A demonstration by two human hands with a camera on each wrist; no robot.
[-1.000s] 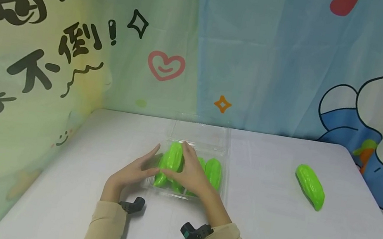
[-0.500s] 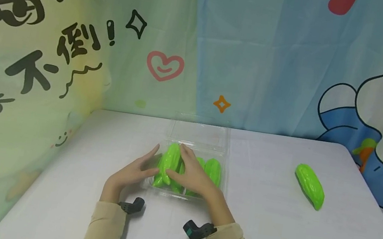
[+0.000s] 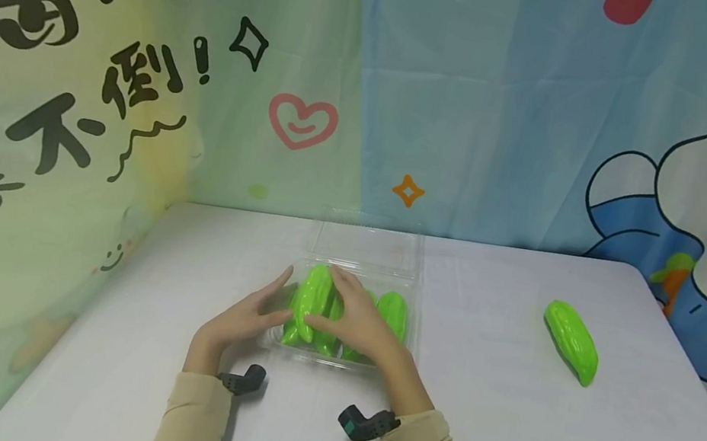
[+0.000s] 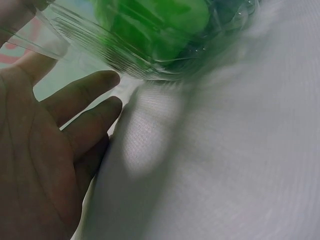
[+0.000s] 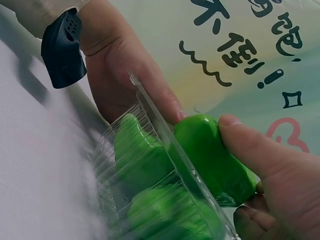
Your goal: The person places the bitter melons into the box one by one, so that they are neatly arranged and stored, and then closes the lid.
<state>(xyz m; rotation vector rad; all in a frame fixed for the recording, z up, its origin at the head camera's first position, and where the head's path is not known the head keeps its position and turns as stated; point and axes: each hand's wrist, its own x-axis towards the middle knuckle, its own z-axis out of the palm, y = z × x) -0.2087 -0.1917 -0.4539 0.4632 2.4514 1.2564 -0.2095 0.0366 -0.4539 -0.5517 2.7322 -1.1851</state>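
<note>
The left hand (image 3: 243, 320) lies flat-fingered against the left wall of the clear tray (image 3: 413, 303) near the table's (image 3: 501, 429) middle, steadying it. The right hand (image 3: 357, 317) pinches a green gourd (image 3: 312, 299) over the tray's left rim, above those already inside; another gourd (image 3: 571, 341) lies near the right edge.

We see the clear tray (image 3: 409, 314) on the table (image 3: 501, 429), left of its middle, with its open lid (image 3: 369, 244) on the far side. Several gourds (image 3: 393, 312) lie in the tray. Our left hand (image 3: 240, 322) rests against its left wall; our right hand (image 3: 355, 317) lies over the gourds, holding one gourd (image 3: 312, 297) at the left. Another gourd (image 3: 572, 341) lies well apart, far right on the table.
</note>
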